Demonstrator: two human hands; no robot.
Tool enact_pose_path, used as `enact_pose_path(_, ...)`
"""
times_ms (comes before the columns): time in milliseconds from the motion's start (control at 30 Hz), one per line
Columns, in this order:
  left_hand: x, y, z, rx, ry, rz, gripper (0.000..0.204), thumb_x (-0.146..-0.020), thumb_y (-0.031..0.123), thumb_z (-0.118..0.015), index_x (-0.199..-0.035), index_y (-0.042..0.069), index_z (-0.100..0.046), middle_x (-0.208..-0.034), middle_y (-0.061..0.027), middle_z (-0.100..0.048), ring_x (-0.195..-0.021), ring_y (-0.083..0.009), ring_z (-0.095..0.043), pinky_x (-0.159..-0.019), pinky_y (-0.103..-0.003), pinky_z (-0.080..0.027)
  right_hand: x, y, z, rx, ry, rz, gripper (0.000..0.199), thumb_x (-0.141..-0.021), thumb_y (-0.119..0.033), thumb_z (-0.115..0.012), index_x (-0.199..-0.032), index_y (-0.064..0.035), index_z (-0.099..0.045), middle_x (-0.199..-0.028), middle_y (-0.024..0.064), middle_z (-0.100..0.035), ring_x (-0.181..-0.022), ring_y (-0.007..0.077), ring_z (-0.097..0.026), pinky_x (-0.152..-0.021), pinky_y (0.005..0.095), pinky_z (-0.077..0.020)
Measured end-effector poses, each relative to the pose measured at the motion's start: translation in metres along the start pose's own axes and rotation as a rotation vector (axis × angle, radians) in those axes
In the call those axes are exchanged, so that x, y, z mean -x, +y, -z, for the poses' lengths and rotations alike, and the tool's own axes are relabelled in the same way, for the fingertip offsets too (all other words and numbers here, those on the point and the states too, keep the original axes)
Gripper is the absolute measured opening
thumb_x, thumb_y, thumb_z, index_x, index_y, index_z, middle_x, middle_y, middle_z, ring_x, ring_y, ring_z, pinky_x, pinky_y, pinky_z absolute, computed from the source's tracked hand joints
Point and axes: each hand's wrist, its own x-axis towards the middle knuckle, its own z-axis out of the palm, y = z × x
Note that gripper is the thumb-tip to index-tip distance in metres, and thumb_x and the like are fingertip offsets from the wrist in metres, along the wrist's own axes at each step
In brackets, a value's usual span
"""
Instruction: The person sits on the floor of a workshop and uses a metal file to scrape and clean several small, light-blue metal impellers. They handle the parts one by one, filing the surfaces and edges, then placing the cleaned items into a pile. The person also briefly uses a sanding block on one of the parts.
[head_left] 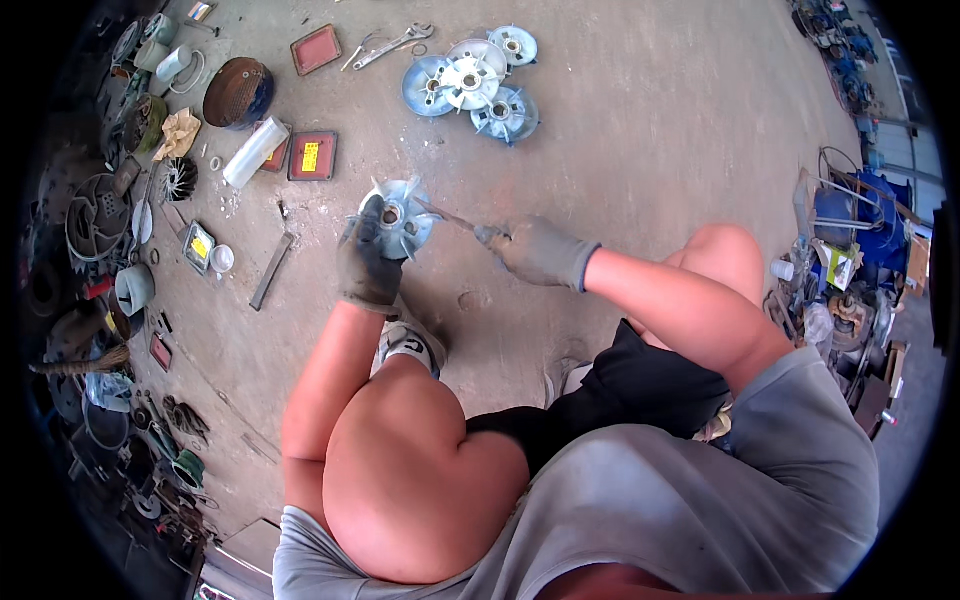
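Note:
My left hand, in a dark work glove, is closed on the edge of a light blue fan impeller, with its bladed face and central hole turned up. My right hand, gloved too, is wrapped round a slim dark metal tool. The tool points left and its tip reaches the impeller's right side; whether it touches cannot be made out. The tool's exact kind is unclear. Several more blue and whitish fan impellers lie in a cluster on the floor beyond my hands.
On the concrete floor to the left lie a hammer, red trays, a wrench, a roll of clear film and a rusty round pan. Clutter lines the left edge; a blue machine and parts stand at the right.

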Motion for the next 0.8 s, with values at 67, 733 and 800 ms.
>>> enact_pose_path(67, 0.001, -0.001, -0.001, -0.123, 0.130, 0.066, 0.044, -0.112, 0.030, -0.057, -0.140, -0.003, -0.061, -0.124, -0.0144, -0.074, -0.108, -0.0281, -0.075, -0.092, -0.041, -0.063, 0.005, -0.003, 0.001, -0.149, -0.138, -0.144, 0.052, -0.111, -0.050, -0.052, -0.102, -0.0024, -0.074, -0.085, 0.0155, -0.072, -0.079, 0.0287, -0.071, -0.076, 0.0442, -0.0546)
enact_pose_path(733, -0.020, 0.046, 0.018, 0.154, 0.284, -0.165, 0.047, -0.114, 0.040, -0.052, -0.141, 0.003, -0.063, -0.126, -0.0094, -0.073, -0.109, -0.0218, -0.073, -0.095, -0.037, -0.060, 0.010, 0.007, 0.019, -0.254, -0.242, -0.206, 0.056, -0.110, -0.053, -0.053, -0.101, -0.0012, -0.074, -0.083, 0.0141, -0.073, -0.073, 0.0254, -0.071, -0.073, 0.0417, -0.0552)
enact_pose_path(800, -0.016, 0.046, 0.036, 0.055, 0.290, -0.148, 0.050, -0.114, 0.046, -0.050, -0.143, 0.007, -0.062, -0.131, -0.0091, -0.071, -0.114, -0.0215, -0.071, -0.095, -0.038, -0.060, 0.011, 0.017, 0.012, -0.203, -0.178, -0.206, 0.058, -0.110, -0.055, -0.053, -0.098, -0.0018, -0.073, -0.079, 0.0123, -0.071, -0.068, 0.0233, -0.069, -0.070, 0.0407, -0.0547)
